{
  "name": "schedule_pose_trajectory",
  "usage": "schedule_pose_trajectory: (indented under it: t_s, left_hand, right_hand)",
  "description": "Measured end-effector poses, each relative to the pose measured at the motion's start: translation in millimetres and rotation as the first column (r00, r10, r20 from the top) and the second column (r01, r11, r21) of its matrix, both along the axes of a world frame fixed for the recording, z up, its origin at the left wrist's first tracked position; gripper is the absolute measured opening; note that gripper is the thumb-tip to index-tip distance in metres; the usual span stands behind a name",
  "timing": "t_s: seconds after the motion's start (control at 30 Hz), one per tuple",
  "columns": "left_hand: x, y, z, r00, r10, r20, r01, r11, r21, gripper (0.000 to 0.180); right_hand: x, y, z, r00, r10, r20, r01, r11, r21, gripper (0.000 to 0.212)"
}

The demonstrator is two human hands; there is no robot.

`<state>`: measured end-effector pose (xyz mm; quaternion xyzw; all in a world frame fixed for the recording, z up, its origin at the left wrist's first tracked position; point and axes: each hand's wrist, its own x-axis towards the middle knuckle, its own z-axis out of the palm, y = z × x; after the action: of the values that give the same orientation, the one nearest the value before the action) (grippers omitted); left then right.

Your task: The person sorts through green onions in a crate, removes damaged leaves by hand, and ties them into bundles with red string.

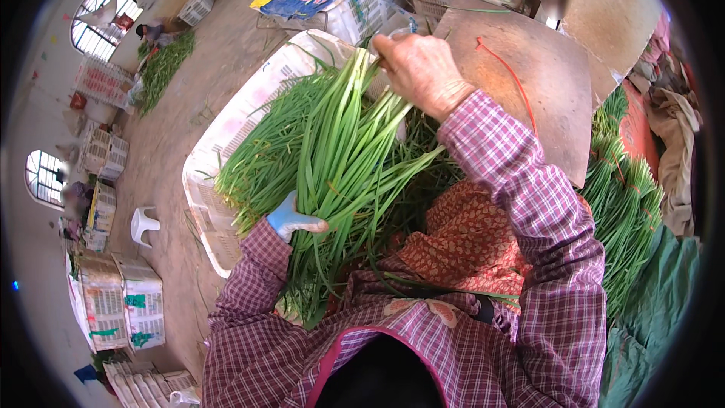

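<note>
A purple plaid smock (491, 355) fills the foreground — beyond it, the left hand's (296, 219) gloved fingers grip green stalks (340, 151), partly over a white crate (198, 198); the right hand's (424, 66) fingers curl by their pale ends — grip unclear.

Long green stalks (332, 159) hide most of the fingers of the left hand (293, 219).

Brown floor (170, 181) at left, white stool (143, 225) standing on it, heap of greens (168, 68) farther off, pale slatted crate (253, 94) with green stalks (260, 140) lying in it, brown board (559, 83) at right, red string (519, 81) across it.
</note>
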<state>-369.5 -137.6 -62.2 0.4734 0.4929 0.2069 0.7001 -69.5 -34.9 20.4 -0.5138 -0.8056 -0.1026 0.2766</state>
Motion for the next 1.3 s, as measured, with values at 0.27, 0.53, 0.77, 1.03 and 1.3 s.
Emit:
schedule_pose_trajectory:
  t_s: [0.27, 0.53, 0.77, 1.03, 1.3]
  left_hand:
    - [-57, -12, -37, 0.990, 0.027, 0.142, -0.042, 0.994, 0.104, 0.089]
    - [-89, -20, -45, 0.990, 0.081, 0.119, -0.107, 0.966, 0.236, 0.080]
    - [-64, -16, -32, 0.987, 0.127, 0.099, -0.140, 0.980, 0.138, 0.077]
    - [-11, -16, -2, 0.991, 0.119, 0.068, -0.128, 0.982, 0.137, 0.084]
    - [-36, -9, -28, 0.997, 0.068, 0.044, -0.071, 0.995, 0.073, 0.085]
  right_hand:
    - [89, 32, -8, 0.963, -0.240, -0.122, 0.241, 0.970, -0.001, 0.007]
    - [167, -4, -39, 0.751, -0.483, 0.450, 0.643, 0.690, -0.332, 0.014]
    - [6, -64, 3, 0.773, 0.291, -0.564, -0.457, 0.872, -0.176, 0.023]
    - [-62, -42, -24, 0.717, 0.162, -0.678, -0.425, 0.872, -0.242, 0.045]
    - [-32, -29, -13, 0.813, 0.129, -0.567, -0.273, 0.946, -0.176, 0.012]
